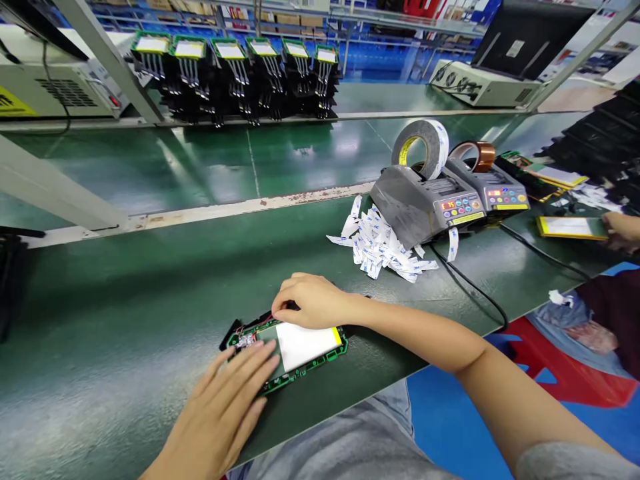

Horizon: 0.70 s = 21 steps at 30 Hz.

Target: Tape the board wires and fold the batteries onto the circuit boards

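Note:
A green circuit board (320, 361) with a white battery pack (305, 347) on it lies on the green bench near the front edge. My left hand (220, 400) rests flat over the board's left part, fingers stretched out. Over the board's upper edge, my right hand (310, 301) has its thumb and forefinger pinched together near thin red wires (267, 319); anything between those fingertips is too small to make out. A dark casing part (230, 333) shows at the board's left end.
White tape liners (377, 243) are heaped beside two tape dispensers (430, 200) with cables. Boards with batteries stand in a row (240, 73) at the back. At the right, another person's hand (623, 230) touches a battery board (570, 227). A metal rail (210, 214) crosses the bench.

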{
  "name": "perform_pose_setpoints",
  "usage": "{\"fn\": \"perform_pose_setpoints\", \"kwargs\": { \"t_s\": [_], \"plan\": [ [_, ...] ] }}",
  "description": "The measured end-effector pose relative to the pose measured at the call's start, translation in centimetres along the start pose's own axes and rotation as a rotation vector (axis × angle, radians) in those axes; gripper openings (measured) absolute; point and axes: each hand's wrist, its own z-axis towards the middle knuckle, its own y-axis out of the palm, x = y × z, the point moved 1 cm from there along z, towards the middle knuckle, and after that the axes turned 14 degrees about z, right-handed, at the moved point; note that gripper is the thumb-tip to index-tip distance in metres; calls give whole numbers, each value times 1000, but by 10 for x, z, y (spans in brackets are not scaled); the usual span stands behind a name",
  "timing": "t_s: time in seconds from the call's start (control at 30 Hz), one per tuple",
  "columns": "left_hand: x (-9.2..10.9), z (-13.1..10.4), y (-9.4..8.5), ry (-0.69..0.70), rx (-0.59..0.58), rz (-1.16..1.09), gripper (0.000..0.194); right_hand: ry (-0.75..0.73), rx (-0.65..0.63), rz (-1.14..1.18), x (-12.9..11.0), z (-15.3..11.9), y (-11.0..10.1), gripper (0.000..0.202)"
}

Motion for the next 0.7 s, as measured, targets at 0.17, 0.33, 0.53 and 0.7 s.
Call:
{"fn": "perform_pose_setpoints", "kwargs": {
  "t_s": [0.17,0.33,0.53,0.7],
  "plan": [
    [-20,27,2,-513,3,-116,41,-94,29,-24,-13,11,8,18],
    [-29,45,7,-476,42,-100,30,-344,73,-178,-19,6,11,20],
    [-25,33,4,-393,105,-79,9,-384,170,-275,0,-13,18,21],
    [-25,31,4,-288,127,-59,18,-358,98,-484,-1,-18,22,20]
  ]
}}
